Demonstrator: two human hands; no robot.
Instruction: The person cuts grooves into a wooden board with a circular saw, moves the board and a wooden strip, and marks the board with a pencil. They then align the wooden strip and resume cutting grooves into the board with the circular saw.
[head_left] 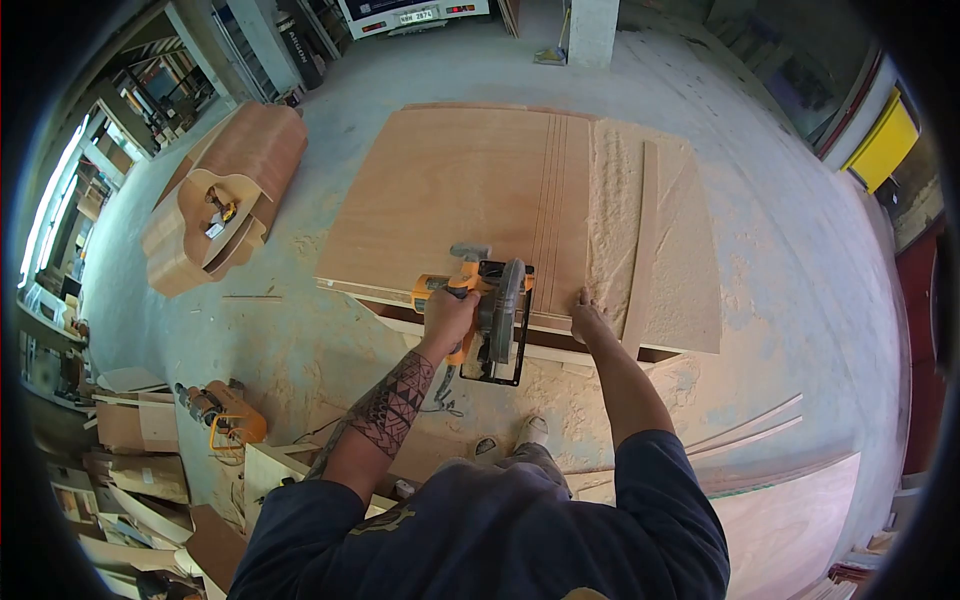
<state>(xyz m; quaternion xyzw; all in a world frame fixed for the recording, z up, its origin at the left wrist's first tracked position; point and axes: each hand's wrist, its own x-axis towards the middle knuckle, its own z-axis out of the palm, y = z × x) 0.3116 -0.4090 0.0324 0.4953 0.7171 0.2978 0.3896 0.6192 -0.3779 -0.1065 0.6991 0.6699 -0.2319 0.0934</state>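
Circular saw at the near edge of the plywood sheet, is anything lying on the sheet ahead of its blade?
Nothing visible does. Ahead of the circular saw the plywood sheet is bare; the sawdust and the loose strip lie to its right, beyond the right hand.

Single head-mounted view, fisheye, looks forward and steeply down from above shoulders. Near range: left hand (447, 316) gripping circular saw (487, 312) sits frame centre; plywood sheet (450, 195) extends beyond grip.
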